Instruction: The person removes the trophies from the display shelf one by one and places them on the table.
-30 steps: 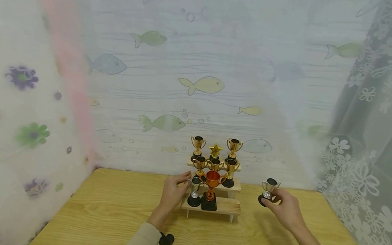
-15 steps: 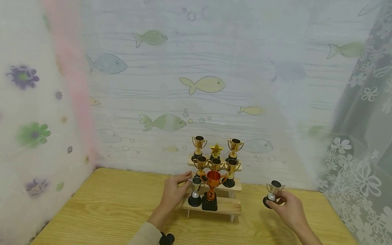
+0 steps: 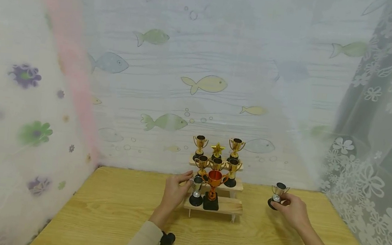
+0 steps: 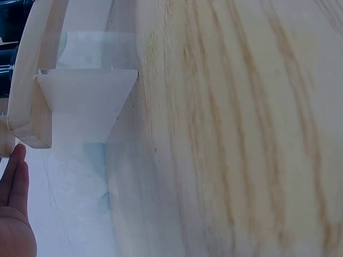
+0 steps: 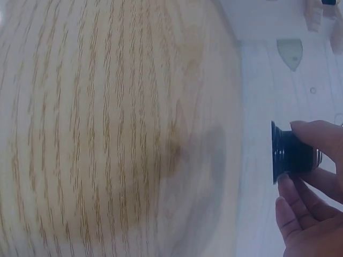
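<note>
My right hand (image 3: 294, 212) pinches a small silver trophy cup (image 3: 279, 189) by its black base, upright, to the right of a tiered wooden stand (image 3: 232, 206). In the right wrist view the black base (image 5: 292, 152) shows between thumb and fingers, off the table. My left hand (image 3: 173, 192) is at the stand's left side, fingers extended with the tips right at a shelf end (image 4: 35, 136). On the lowest tier stand another silver trophy cup (image 3: 196, 188) and a larger orange-red trophy cup (image 3: 214, 178).
Gold cups (image 3: 233, 166) fill the middle tier. Two gold cups flank a gold star trophy (image 3: 217, 149) on the top tier. The stand rests on a wood-grain table (image 3: 122, 209), with a fish-print curtain (image 3: 163, 92) behind and lace (image 3: 363, 172) at right.
My right hand has moved a little to the right and slightly down, carrying the silver trophy cup away from the stand. The left hand stays at the stand's side.
</note>
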`<action>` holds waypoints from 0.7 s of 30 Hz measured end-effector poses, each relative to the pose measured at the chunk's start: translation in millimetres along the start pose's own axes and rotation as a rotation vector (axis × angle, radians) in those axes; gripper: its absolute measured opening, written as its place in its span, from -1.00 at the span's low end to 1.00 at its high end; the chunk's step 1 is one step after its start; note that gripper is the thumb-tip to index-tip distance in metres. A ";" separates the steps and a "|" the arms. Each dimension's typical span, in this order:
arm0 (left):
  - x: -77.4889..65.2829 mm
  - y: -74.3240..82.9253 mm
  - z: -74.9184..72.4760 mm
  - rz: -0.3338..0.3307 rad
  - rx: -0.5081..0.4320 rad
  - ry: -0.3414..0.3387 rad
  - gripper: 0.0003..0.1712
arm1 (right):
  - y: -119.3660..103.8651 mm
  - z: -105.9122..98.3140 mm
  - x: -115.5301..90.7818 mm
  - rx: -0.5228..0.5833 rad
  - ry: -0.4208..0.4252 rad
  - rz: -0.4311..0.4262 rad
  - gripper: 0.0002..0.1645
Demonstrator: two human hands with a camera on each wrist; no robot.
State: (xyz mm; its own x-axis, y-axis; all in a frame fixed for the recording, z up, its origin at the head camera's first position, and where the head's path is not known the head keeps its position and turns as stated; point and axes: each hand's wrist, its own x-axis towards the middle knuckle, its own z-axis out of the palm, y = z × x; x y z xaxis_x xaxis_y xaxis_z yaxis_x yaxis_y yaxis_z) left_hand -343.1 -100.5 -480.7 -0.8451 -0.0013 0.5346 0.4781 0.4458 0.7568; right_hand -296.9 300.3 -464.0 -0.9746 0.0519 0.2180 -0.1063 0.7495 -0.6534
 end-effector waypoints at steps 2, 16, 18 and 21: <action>0.0 0.2 0.4 -0.009 -0.004 0.002 -0.71 | 2.3 0.1 0.7 0.001 -0.002 0.005 -0.49; 0.1 -0.1 0.5 -0.007 -0.017 0.002 -0.72 | 17.8 3.5 5.3 0.008 -0.021 0.058 -0.46; 0.0 0.0 0.8 -0.006 -0.015 0.004 -0.72 | 19.6 3.5 6.5 0.008 -0.028 0.073 -0.46; 0.4 -0.9 1.3 0.016 -0.001 0.012 -0.73 | 23.4 4.2 7.6 0.010 -0.037 0.095 -0.45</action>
State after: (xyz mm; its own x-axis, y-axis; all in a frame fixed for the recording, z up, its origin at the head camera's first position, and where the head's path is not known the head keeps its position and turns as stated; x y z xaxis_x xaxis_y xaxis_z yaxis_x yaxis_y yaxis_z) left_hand -344.1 -99.8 -481.7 -0.8343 -0.0047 0.5513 0.4920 0.4448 0.7484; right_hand -307.6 315.5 -480.8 -0.9869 0.0977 0.1283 -0.0152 0.7355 -0.6773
